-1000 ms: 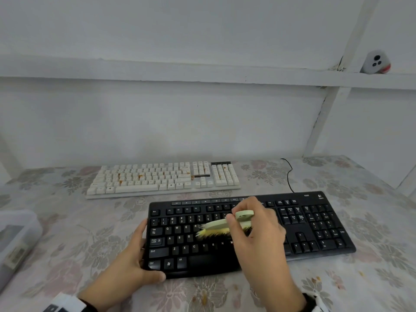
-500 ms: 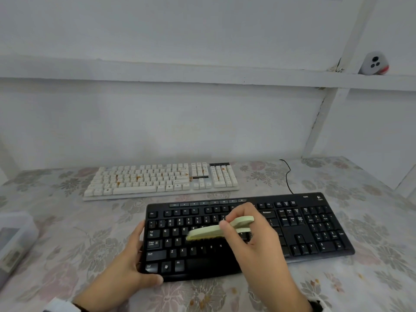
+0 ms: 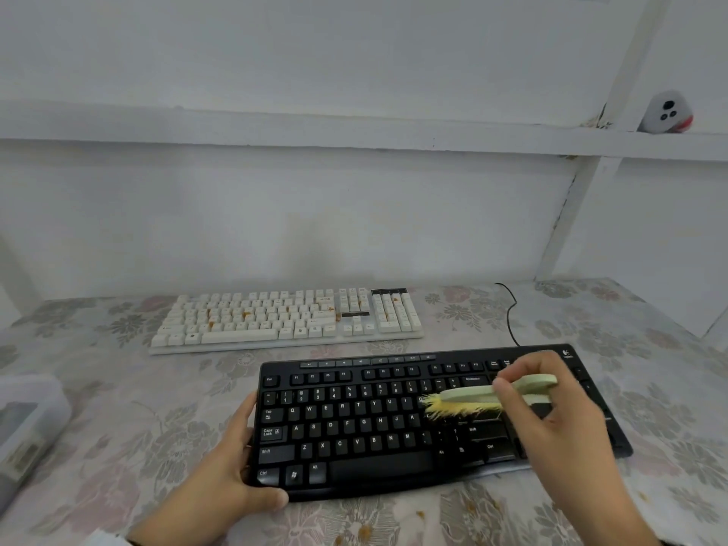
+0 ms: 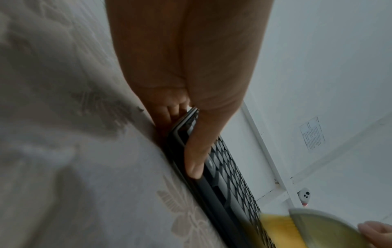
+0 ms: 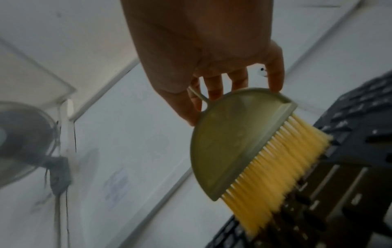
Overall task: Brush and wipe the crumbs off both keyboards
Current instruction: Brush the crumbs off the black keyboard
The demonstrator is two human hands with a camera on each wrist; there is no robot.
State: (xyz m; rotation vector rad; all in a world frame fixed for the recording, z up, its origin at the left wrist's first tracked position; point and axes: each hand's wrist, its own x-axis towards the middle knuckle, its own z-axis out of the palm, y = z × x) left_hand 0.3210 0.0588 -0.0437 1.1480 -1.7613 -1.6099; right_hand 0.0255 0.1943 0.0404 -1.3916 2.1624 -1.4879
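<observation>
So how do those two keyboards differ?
The black keyboard lies near the person, the white keyboard further back. The black one is held by the left hand and brushed by the right hand; the white one lies untouched. The white one shows orange crumbs, the black one none plainly. Both rest flat on the tablecloth.

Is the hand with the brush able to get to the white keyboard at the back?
Probably yes. The right hand holds the brush over the black keyboard, and the white keyboard lies just behind it on the table, with nothing standing between them.
</observation>
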